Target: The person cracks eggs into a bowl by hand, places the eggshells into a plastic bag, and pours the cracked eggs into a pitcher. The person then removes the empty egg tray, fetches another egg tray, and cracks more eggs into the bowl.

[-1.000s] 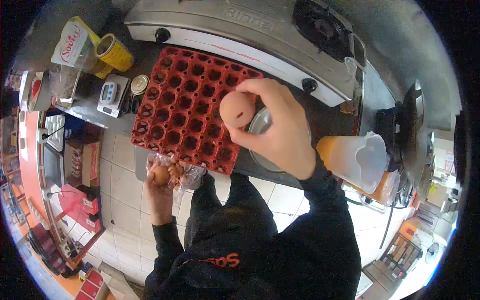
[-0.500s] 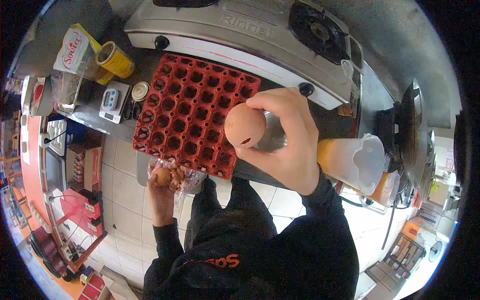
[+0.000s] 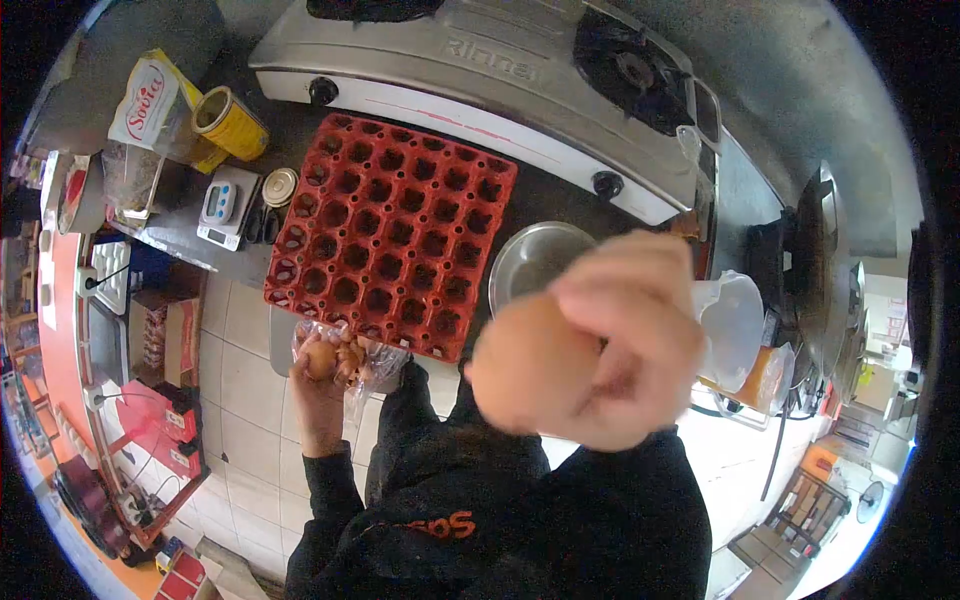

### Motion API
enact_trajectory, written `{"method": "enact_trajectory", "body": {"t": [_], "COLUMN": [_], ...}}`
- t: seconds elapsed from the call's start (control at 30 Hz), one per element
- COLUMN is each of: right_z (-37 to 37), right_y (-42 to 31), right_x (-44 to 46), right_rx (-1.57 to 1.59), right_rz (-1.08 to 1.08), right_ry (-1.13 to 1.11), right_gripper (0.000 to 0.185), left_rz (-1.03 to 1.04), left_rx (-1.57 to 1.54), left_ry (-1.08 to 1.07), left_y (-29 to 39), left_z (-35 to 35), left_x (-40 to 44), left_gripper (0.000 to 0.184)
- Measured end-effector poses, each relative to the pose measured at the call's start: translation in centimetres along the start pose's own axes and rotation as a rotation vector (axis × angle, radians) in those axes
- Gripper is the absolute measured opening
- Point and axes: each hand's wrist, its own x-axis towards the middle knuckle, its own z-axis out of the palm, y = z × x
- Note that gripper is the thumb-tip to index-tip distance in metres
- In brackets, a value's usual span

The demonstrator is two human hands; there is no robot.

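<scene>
My right hand [image 3: 645,335] is raised close to the camera, its fingers closed round a brown egg [image 3: 530,365]. Both are blurred, and no hole shows on the side of the egg facing me. Lower left, my left hand [image 3: 316,410] has its fingers wrapped round another brown egg or shell [image 3: 320,360]. Beside it is a clear plastic bag [image 3: 372,372] with broken eggshells [image 3: 351,362]. Between the hands, a red egg tray [image 3: 390,235] with bare cups lies on the dark counter. A steel bowl [image 3: 535,250] is partly hidden behind my right hand.
A gas stove [image 3: 470,75] runs along the back of the counter. On the left stand a kitchen scale [image 3: 222,208], a yellow tin [image 3: 232,125] and a small lidded jar [image 3: 281,187]. A translucent plastic jug [image 3: 732,325] is at the right.
My right hand has come nearer the camera and lower with the egg, uncovering the steel bowl. A dark hole seen earlier in that egg is out of sight. My left hand hardly moved.
</scene>
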Motion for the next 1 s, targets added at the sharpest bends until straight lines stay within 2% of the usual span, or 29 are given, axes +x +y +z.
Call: {"method": "enact_trajectory", "body": {"t": [0.03, 0.13, 0.17, 0.2, 0.27, 0.4, 0.5, 0.53, 0.6, 0.7, 0.8, 0.83, 1.0], "right_z": [-0.4, -1.5, -1.9, -2.1, -2.4, -5.5, -5.9, -5.6, -5.2, -5.1, -4.6, -4.5, -4.0], "right_y": [-0.5, -2.3, -2.7, -2.9, -3.3, -3.0, 0.2, 1.1, 2.9, 5.9, 7.0, 7.5, 7.8], "right_x": [0.1, 0.6, 0.6, 0.6, 0.5, -0.1, -2.2, -3.1, -5.2, -8.6, -10.3, -11.0, -11.9], "right_rx": [0.003, -0.047, -0.055, -0.076, -0.119, -0.254, -0.313, -0.377, -0.56, -0.826, -0.973, -0.993, -0.891], "right_rz": [-0.039, -0.076, -0.083, -0.083, -0.083, -0.028, -0.051, 0.012, 0.232, 0.261, 0.267, 0.213, 0.238], "right_ry": [0.02, 0.086, 0.111, 0.117, 0.129, -0.13, -0.098, -0.04, -0.129, -0.505, -0.702, -0.68, -0.535], "right_gripper": [0.07, 0.063, 0.046, 0.043, 0.038, 0.066, 0.072, 0.073, 0.042, 0.042, 0.046, 0.05, 0.05], "left_rz": [-0.003, -0.016, -0.018, -0.019, -0.016, -0.034, -0.005, -0.014, -0.02, -0.031, -0.021, -0.018, -0.005], "left_rx": [-0.029, -0.046, -0.003, 0.04, 0.044, 0.126, 0.173, 0.151, 0.104, 0.108, 0.109, 0.114, 0.098], "left_ry": [-0.012, 0.013, 0.061, 0.108, 0.072, -0.003, 0.002, -0.023, -0.076, -0.054, -0.039, -0.005, 0.03], "left_y": [-0.3, -0.4, -0.1, 0.3, 0.2, 0.2, -0.1, -0.1, 0.3, 0.4, 0.2, 0.3, 0.5], "left_z": [-0.7, -0.3, 0.6, 1.6, 2.0, 2.2, 1.2, 1.1, 1.2, 0.1, 0.4, 0.6, 1.2], "left_x": [0.3, 0.5, 0.2, -0.1, -0.1, -0.3, -0.2, -0.4, -0.5, -0.3, 0.3, 0.2, -0.6], "left_gripper": [0.041, 0.041, 0.04, 0.04, 0.038, 0.043, 0.043, 0.042, 0.042, 0.041, 0.042, 0.042, 0.043]}}
